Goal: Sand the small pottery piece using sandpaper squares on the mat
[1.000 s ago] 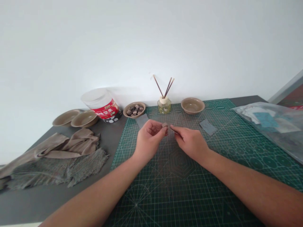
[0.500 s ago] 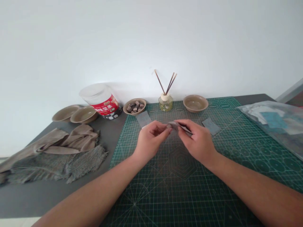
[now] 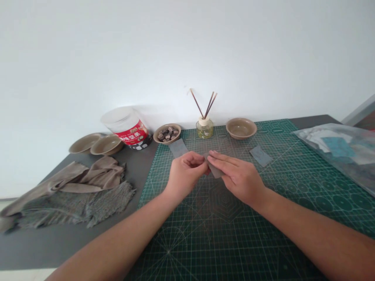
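Observation:
My left hand (image 3: 186,173) is closed in a pinch above the green cutting mat (image 3: 193,242). What sits between its fingertips is small and mostly hidden. My right hand (image 3: 241,175) presses a grey piece of sandpaper (image 3: 216,171) against the left fingertips, its fingers laid along the sheet. Both hands meet over the middle of the mat. Beyond the left hand lies another grey sheet (image 3: 178,147), and a third grey sheet (image 3: 260,156) rests beyond the right hand.
Along the wall stand a bowl of small brown and dark chunks (image 3: 167,134), a reed diffuser (image 3: 204,128) and a brown bowl (image 3: 241,128). Left are a red-labelled plastic jar (image 3: 129,130), two bowls (image 3: 107,145) and crumpled cloth (image 3: 79,187). A clear bag (image 3: 336,146) lies right.
The sandpaper has turned so that its flat face shows. My right fingers have straightened and moved left over it, while my left hand keeps its pinch. The view has shifted slightly.

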The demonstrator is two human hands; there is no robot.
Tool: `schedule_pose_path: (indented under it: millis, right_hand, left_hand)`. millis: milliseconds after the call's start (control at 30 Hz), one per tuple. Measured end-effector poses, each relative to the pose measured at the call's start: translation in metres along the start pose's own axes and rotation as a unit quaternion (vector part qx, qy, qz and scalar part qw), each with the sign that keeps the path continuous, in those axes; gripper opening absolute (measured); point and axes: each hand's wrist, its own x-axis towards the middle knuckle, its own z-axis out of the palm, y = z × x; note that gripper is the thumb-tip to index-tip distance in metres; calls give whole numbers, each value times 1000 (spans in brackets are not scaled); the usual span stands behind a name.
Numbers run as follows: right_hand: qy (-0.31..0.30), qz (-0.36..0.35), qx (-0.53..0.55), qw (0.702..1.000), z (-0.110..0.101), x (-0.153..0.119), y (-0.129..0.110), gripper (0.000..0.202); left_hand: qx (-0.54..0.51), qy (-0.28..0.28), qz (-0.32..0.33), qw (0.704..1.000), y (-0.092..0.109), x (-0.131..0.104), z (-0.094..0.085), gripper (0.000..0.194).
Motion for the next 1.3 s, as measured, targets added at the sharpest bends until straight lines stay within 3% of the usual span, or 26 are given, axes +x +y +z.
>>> schedule_pose_path:
  millis: [267,433,700,867,933,1067,1300]
  right_hand:
    - [7,-8,1,1000,-1,-1,1,44]
    - [15,44,-2,999,-2,-3,1,50]
    - [4,110,39,993,4,-1,9,43]
    - [94,196,70,974,-1,3,3,30]
    - [100,153,87,979,-2,4,-3,30]
    - [24,32,72,997,-1,3,-7,37]
    - [6,26,-30,999,1,0,-4,37]
  left_hand:
    - [81,22,38,996,6,-2,-1,16]
    - [-21,11,1,1000,7,-1,2,15]
    - [-37,3,-3,999,8,-2,2,19]
    - [-70,-8,-15,997,7,-1,4,21]
    - [-72,-19,-12,997,7,0,4,21]
    - [-54,-21,-4,998,5,2,5,20]
    - [-14,-35,2,999,2,1,2,17]
